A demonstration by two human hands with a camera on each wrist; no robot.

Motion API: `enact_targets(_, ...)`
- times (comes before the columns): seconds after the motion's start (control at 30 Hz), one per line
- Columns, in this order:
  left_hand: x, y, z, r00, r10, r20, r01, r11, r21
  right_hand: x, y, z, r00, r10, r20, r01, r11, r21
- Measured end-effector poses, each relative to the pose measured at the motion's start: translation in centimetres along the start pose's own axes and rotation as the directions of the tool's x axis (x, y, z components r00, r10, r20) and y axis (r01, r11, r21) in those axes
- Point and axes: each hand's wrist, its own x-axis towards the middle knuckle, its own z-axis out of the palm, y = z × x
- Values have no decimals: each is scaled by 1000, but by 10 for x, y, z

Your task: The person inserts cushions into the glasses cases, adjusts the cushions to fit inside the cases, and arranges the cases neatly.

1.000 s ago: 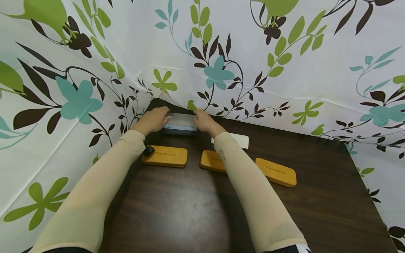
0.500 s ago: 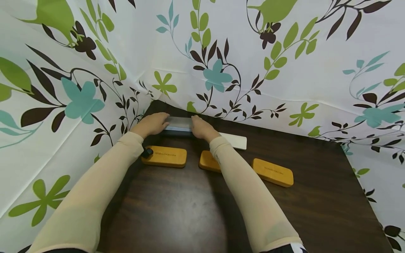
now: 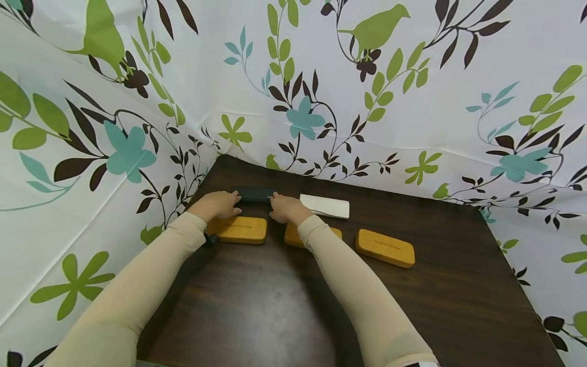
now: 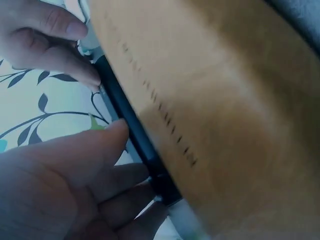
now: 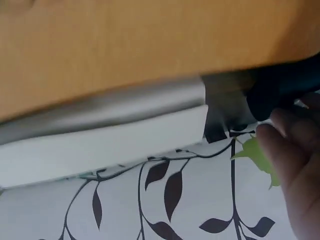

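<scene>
A dark eyeglass case (image 3: 256, 194) lies between my two hands near the back left of the brown table. My left hand (image 3: 219, 205) grips its left end, with thumb and fingers bent at the case in the left wrist view. At the other end, my right hand (image 3: 288, 209) holds on with its fingertips. Just in front of the left hand sits an orange case (image 3: 243, 230) with small lettering. Another orange case (image 3: 293, 235) is partly covered by the right hand and forearm. The lower fingers are hidden in the head view.
A third orange case (image 3: 385, 248) rests farther right. Behind the right wrist is a white, flat oblong object (image 3: 325, 206). Patterned cloth (image 3: 357, 127) hangs at the back and both sides of the brown table (image 3: 266, 306).
Both hands have come down and nearer with the case. Earlier a grey surface with a pale blue edge showed between them; now a dark surface shows. The head view has shifted slightly.
</scene>
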Motion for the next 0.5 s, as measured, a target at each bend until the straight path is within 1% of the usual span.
enact_targets(0.1, 6, -2, 0, 1000, -9, 0, 9, 1000, 13, 3, 2, -2, 1000, 23, -19, -23, 1000, 7)
enact_targets(0.17, 10, -6, -1, 1000, 2, 0, -2, 1000, 4, 4, 6, -2, 999, 24, -30, -22, 998, 56)
enact_targets(0.23, 11, -11, 0, 1000, 10, 6, -10, 1000, -12, 5, 11, -1, 999, 0, -45, 5, 994, 113)
enact_targets(0.3, 12, -16, 0, 1000, 26, -13, -27, 999, -28, 7, 18, 0, 997, -33, -64, 43, 984, 173)
enact_targets(0.37, 12, -20, -2, 997, 44, -64, -46, 999, -28, 7, 25, 1, 994, -55, -95, 74, 973, 217)
enact_targets(0.4, 12, -22, -3, 993, 51, -105, -54, 998, -29, 7, 29, 1, 992, -60, -114, 85, 970, 229)
enact_targets(0.43, 13, -25, -4, 987, 52, -155, -57, 998, -27, 7, 33, 0, 990, -59, -131, 89, 967, 240)
enact_targets(0.47, 13, -26, -6, 977, 48, -209, -54, 998, -22, 7, 38, -1, 988, -51, -146, 86, 965, 247)
enact_targets(0.5, 13, -27, -7, 964, 42, -264, -46, 999, -7, 6, 43, -2, 986, -40, -162, 80, 965, 249)
